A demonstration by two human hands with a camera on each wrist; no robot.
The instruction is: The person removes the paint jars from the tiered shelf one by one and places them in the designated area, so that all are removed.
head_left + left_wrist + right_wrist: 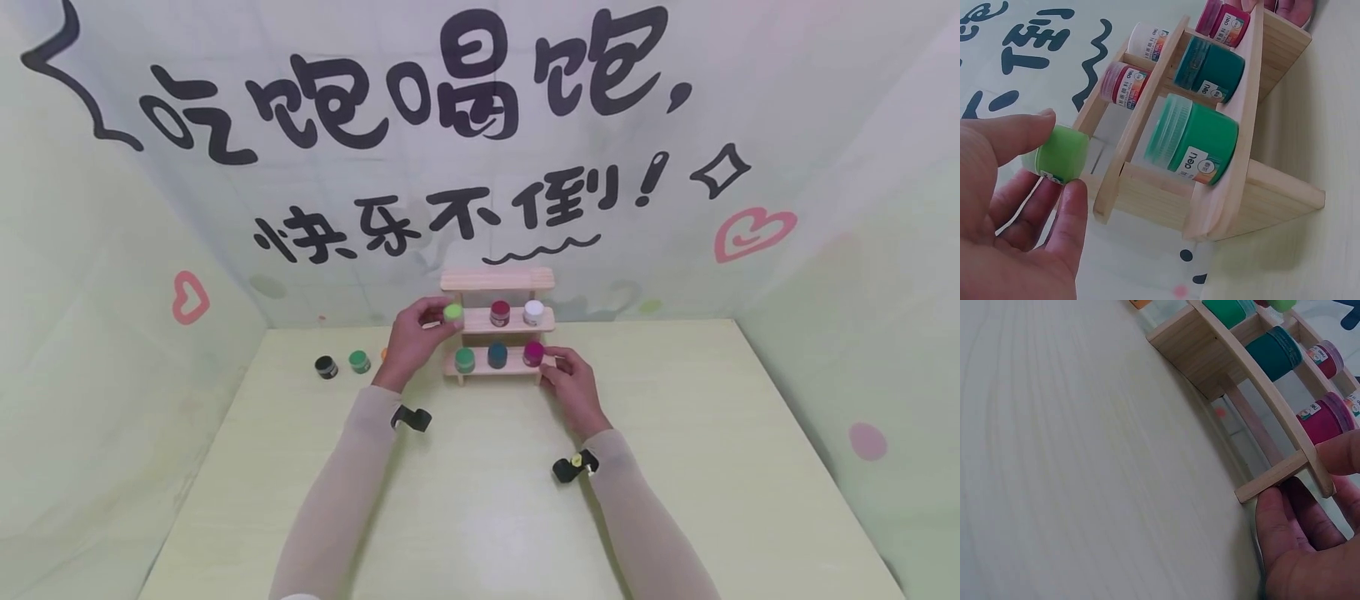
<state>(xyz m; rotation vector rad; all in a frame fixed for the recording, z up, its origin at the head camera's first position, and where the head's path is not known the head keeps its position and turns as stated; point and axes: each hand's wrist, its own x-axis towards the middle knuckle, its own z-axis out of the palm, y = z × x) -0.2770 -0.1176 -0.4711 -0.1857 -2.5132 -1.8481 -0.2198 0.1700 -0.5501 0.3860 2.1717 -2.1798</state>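
My left hand (416, 337) pinches a light green paint jar (1063, 153) between thumb and fingers, at the left end of the middle shelf of a small wooden tiered rack (497, 279). A dark red jar (500, 314) and a white jar (533, 313) stand on that middle shelf. Along the lower shelf are a green jar (1191, 140), a teal jar (1210, 69) and a magenta jar (1325, 419). At that shelf's right end, my right hand (573, 383) grips the rack, thumb beside the magenta jar and fingers below the plank.
Left of the rack on the pale table (480, 500) stand a black jar (326, 367), another green jar (359, 361) and an orange one (384, 354) partly hidden by my left hand. A printed cloth backdrop (480, 192) rises right behind the rack.
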